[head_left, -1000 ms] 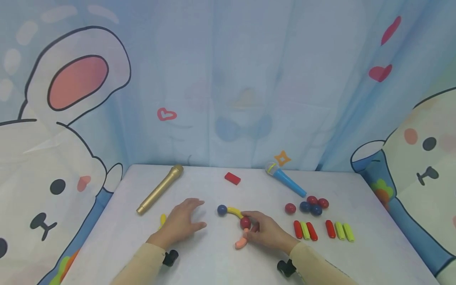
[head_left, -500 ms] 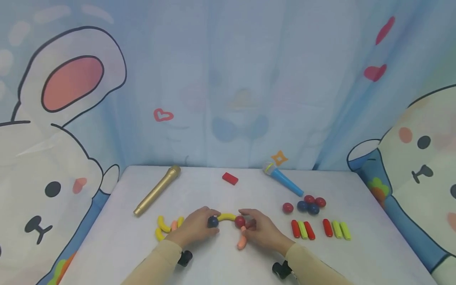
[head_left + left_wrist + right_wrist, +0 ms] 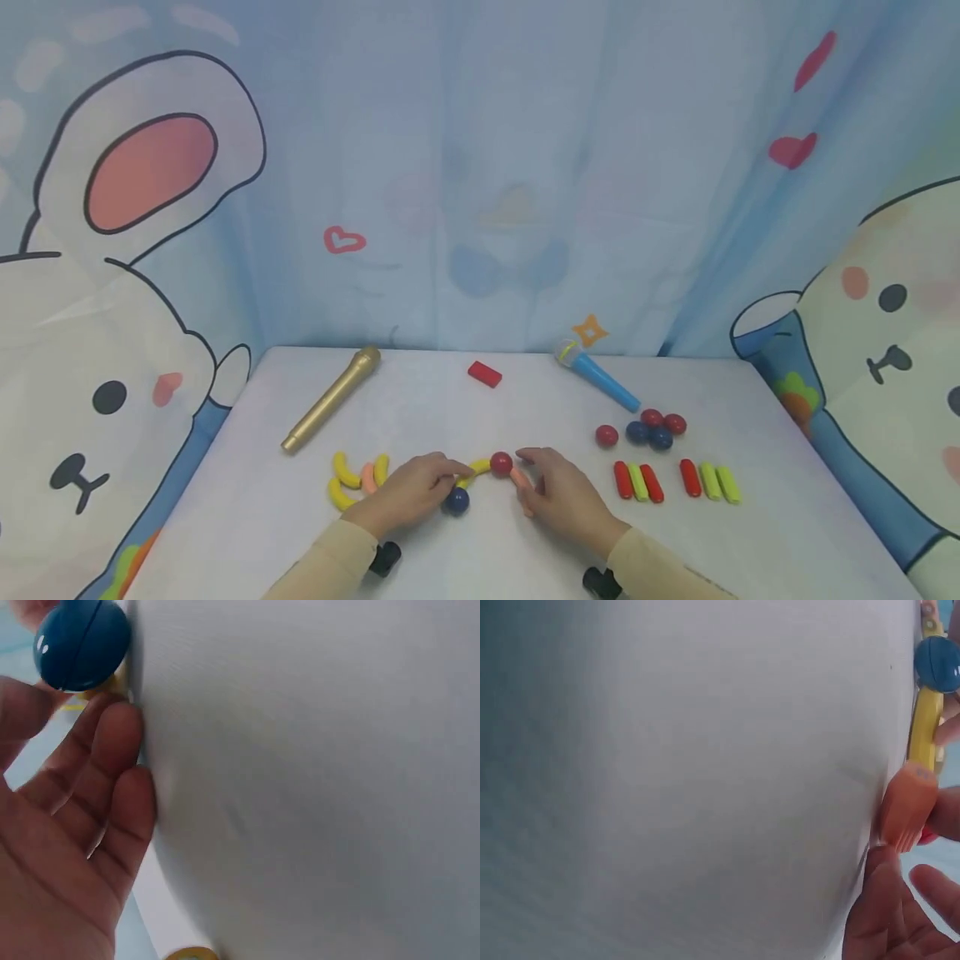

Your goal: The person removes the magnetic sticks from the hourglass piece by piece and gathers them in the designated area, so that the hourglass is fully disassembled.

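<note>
A curved yellow stick (image 3: 476,470) runs between a blue ball (image 3: 457,501) and a red ball (image 3: 501,464). My left hand (image 3: 420,492) grips the yellow stick beside the blue ball, its index finger lying over the stick; its thumb is hard to see. In the left wrist view the blue ball (image 3: 82,645) sits in front of the fingers. My right hand (image 3: 562,496) pinches a curved orange stick (image 3: 521,480) whose upper end meets the red ball. In the right wrist view thumb and finger hold this orange stick (image 3: 909,806), with the red ball mostly hidden.
Curved yellow sticks (image 3: 342,471) and an orange one lie left. Red and blue balls (image 3: 660,438) cluster right, above straight red and green sticks (image 3: 636,482). Behind are a gold microphone (image 3: 332,402), a red block (image 3: 484,374) and a blue microphone (image 3: 600,377).
My left hand has come in from the left to the yellow stick. The blue ball has swung toward me, and the red ball has shifted slightly up and left with the orange stick.
</note>
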Action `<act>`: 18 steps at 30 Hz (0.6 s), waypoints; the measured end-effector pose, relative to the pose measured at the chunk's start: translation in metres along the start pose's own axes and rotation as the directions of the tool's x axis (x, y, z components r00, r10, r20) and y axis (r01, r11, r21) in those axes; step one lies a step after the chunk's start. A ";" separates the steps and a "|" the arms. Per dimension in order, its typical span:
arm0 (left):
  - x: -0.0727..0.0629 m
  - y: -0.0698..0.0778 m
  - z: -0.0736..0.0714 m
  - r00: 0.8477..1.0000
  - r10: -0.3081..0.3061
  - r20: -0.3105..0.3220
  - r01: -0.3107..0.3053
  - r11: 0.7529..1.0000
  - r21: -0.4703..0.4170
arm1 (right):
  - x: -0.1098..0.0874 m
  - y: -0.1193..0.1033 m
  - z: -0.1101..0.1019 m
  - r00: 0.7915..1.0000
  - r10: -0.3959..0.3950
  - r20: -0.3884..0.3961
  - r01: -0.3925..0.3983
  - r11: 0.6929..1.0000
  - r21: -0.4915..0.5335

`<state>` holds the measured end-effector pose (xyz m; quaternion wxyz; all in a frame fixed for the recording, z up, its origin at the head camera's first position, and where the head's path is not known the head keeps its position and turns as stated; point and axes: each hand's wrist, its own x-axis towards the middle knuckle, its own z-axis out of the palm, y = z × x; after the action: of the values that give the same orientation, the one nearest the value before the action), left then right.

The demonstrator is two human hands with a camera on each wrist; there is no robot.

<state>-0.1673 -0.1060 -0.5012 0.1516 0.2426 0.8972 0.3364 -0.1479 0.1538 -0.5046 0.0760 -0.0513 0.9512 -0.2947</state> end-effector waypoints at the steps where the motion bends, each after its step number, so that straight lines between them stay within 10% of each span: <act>1: 0.000 0.001 0.001 1.000 -0.004 0.006 0.004 1.000 0.008 | 0.000 0.001 0.000 1.000 0.003 -0.002 -0.003 1.000 0.000; 11: 0.006 0.006 0.014 0.998 0.035 0.055 -0.039 0.995 0.091 | 0.017 0.007 -0.013 0.998 0.059 -0.001 -0.058 0.988 0.142; 18: 0.006 0.005 0.011 0.997 0.074 -0.011 -0.071 0.981 0.182 | -0.008 -0.004 -0.013 0.990 -0.140 0.012 0.138 0.982 0.131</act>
<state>-0.1657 -0.0934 -0.5066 0.1084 0.2850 0.9160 0.2607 -0.1420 0.1587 -0.4908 0.0684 -0.1157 0.9232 -0.3600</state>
